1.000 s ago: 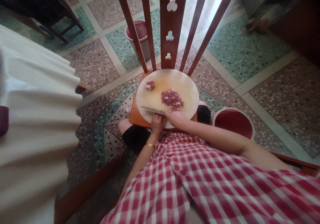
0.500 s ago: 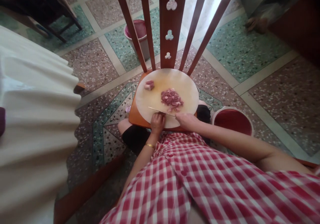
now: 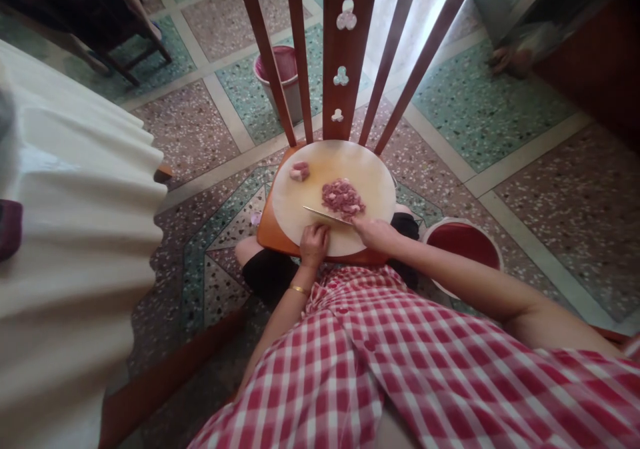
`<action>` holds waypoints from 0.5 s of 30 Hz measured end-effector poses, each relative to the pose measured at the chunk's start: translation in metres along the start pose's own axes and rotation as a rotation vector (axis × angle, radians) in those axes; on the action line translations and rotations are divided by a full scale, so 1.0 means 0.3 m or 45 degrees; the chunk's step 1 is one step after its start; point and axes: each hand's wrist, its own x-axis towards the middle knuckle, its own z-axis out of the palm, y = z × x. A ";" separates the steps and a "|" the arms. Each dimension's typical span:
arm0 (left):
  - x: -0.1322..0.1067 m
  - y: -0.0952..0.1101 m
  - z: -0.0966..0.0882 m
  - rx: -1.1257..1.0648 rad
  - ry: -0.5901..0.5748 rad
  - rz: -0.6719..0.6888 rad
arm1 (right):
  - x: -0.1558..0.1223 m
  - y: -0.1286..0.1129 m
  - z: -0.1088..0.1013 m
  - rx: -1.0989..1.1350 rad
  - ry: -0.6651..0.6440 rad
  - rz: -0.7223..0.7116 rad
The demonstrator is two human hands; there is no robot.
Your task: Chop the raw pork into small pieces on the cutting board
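Note:
A round white cutting board (image 3: 295, 212) lies on the seat of a wooden chair in front of me. My right hand (image 3: 376, 234) grips a knife (image 3: 325, 215) at its handle; the thin blade points left, between the chopped meat and my other hand. Small pieces of chopped red meat (image 3: 343, 197) form a pile just beyond the blade. Near the board's left rim sits a larger chunk of meat (image 3: 300, 171). My left hand (image 3: 315, 242) rests on the board's near edge with its fingers curled together. Whatever may be under those fingers is hidden.
Slats of the chair back (image 3: 337, 125) rise behind the board. A red-lined bucket (image 3: 465, 245) stands on the floor at right, and a bin (image 3: 285, 85) beyond the chair. A cream tablecloth (image 3: 85, 235) hangs at left. Another person sits on a dark chair (image 3: 95, 22) at upper left.
The knife blade and my right hand have moved slightly away from my left hand, nearer the chopped meat. My left hand stays in about the same place, and the view has shifted a little.

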 end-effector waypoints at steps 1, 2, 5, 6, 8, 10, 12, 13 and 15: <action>-0.001 0.000 -0.001 -0.014 0.003 -0.015 | -0.013 0.004 -0.006 -0.005 0.004 0.012; -0.003 0.000 -0.001 -0.020 0.002 -0.030 | -0.022 0.002 -0.010 -0.011 0.011 0.004; -0.012 -0.004 0.001 -0.008 -0.027 -0.064 | -0.026 -0.022 -0.008 -0.019 -0.004 -0.062; -0.015 -0.006 0.002 -0.001 -0.037 -0.071 | -0.018 -0.033 -0.004 -0.025 -0.008 -0.083; -0.018 -0.010 0.006 -0.002 -0.045 -0.083 | 0.013 -0.058 0.003 -0.032 0.001 -0.121; -0.018 -0.012 0.010 -0.015 -0.037 -0.094 | 0.059 -0.091 0.004 -0.030 0.009 -0.146; -0.017 -0.014 0.013 -0.014 -0.030 -0.090 | 0.103 -0.127 0.001 -0.016 0.009 -0.149; -0.017 -0.014 0.014 -0.005 -0.027 -0.085 | 0.119 -0.141 0.000 -0.007 0.010 -0.150; -0.016 -0.014 0.014 0.024 -0.021 -0.077 | 0.127 -0.151 0.000 0.003 0.029 -0.162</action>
